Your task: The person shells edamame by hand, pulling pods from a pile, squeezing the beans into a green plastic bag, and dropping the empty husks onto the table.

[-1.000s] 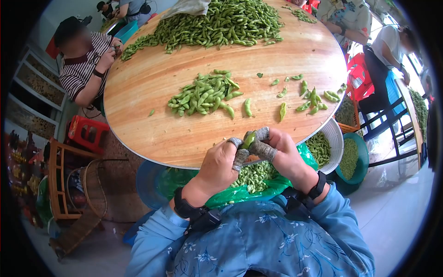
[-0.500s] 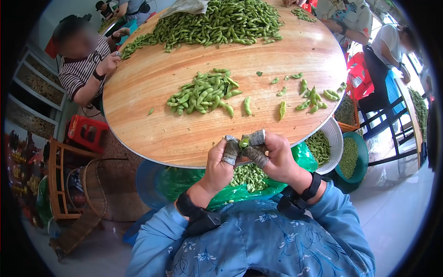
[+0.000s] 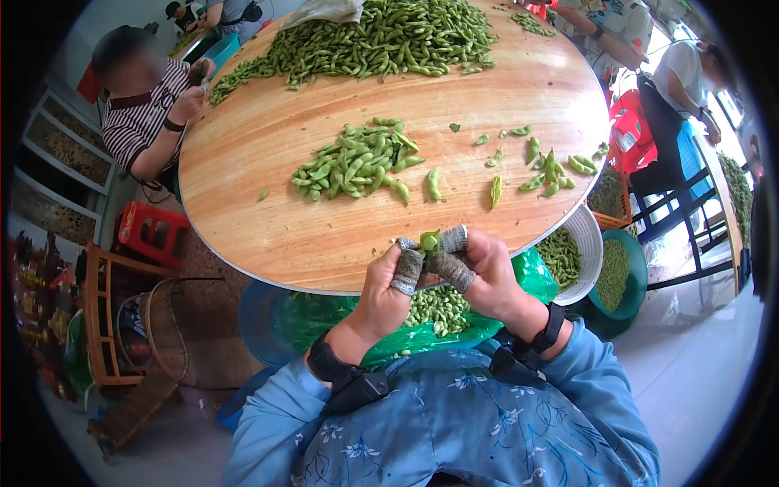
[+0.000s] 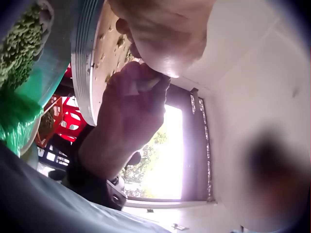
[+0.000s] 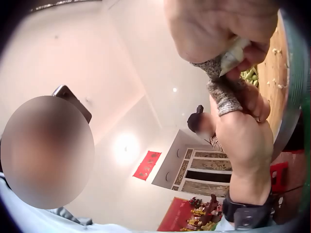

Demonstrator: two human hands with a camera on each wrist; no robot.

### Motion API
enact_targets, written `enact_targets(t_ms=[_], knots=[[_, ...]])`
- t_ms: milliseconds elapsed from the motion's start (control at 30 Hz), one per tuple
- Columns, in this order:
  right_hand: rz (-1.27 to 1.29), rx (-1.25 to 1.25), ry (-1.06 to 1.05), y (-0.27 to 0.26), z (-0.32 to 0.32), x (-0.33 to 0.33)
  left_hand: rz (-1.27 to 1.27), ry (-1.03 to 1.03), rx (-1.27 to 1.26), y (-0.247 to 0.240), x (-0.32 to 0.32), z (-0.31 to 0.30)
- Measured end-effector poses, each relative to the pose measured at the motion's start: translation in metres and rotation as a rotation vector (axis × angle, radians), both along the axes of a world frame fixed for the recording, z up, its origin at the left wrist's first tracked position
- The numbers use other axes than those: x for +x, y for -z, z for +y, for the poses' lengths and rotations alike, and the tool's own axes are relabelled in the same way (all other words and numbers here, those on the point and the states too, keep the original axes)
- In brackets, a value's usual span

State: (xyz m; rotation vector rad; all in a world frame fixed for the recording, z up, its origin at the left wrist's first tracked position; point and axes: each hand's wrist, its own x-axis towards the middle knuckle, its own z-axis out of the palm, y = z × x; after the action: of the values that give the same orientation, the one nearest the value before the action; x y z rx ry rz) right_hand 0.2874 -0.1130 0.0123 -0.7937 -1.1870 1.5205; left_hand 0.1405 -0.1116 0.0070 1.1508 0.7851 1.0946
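Observation:
Over the near edge of the table, my left hand (image 3: pixel 380 290) and right hand (image 3: pixel 492 280) meet around a green soybean pod (image 3: pixel 430 242). Grey knitted covers wrap the thumb and a finger of each hand. Both hands pinch the pod between covered fingertips, and a rounded green part of it shows on top. The right wrist view shows a pale piece (image 5: pixel 234 57) at my right hand's fingers. Below the hands, shelled soybeans (image 3: pixel 438 312) lie in a green plastic bag (image 3: pixel 389 347). A small pile of pods (image 3: pixel 353 166) is on the table beyond.
A large heap of pods (image 3: pixel 389 40) covers the table's far side; loose pods (image 3: pixel 552 172) lie at right. A white basket of pods (image 3: pixel 592 252) and a teal basin of beans (image 3: pixel 629 284) stand at lower right. A person (image 3: pixel 146 105) sits at left beside a red stool (image 3: pixel 154 235).
The pod, earlier lying slanted between my fingers, now shows a rounded green part on top. My thumbs have turned more upright. The person at left has moved their hands.

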Motion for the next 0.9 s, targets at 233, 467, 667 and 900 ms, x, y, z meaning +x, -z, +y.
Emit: enact_targets(t_ms=[233, 467, 667, 900], knots=[[-0.651, 0.828, 0.154, 0.0, 0.011, 0.01, -0.192, 0.169, -0.406, 0.009, -0.013, 0.012], [-0.395, 0.293, 0.011, 0.0, 0.008, 0.012, -0.166, 0.238, -0.631, -0.003, -0.017, 0.018], [-0.125, -0.105, -0.115, 0.001, 0.011, 0.015, -0.157, 0.306, -0.61, -0.008, -0.018, 0.013], [-0.139, -0.1, -0.095, -0.002, 0.008, 0.013, -0.202, 0.354, -0.61, -0.009, -0.017, 0.013]])
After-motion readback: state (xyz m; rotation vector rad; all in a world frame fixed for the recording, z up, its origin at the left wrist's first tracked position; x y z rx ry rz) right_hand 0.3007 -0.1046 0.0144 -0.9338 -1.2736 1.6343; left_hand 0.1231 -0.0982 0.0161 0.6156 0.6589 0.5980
